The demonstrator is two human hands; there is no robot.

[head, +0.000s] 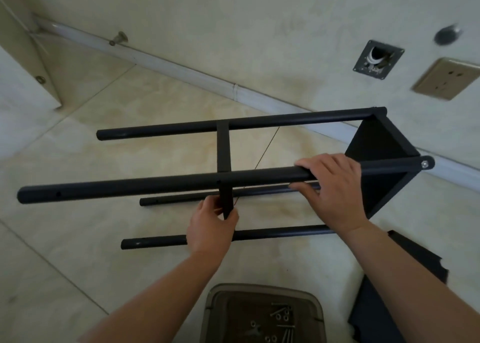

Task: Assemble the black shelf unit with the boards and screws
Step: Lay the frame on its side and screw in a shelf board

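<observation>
The black shelf unit (384,145) lies on its side on the tiled floor, one board fixed at its right end, with black tube legs running left. A second black board (224,148) stands edge-on between the legs. My left hand (210,228) pinches the lower edge of that board. My right hand (335,187) grips the nearest upper leg (124,188), fingers curled over it. A silver screw head (425,163) shows at that leg's right end. Two lower legs (272,233) lie near the floor.
A brown tray (262,289) holding several screws and washers sits at the bottom centre. Loose black boards (376,314) lie at the bottom right. A wall with a skirting board (181,68), a socket (446,79) and an open wall box (378,59) runs behind.
</observation>
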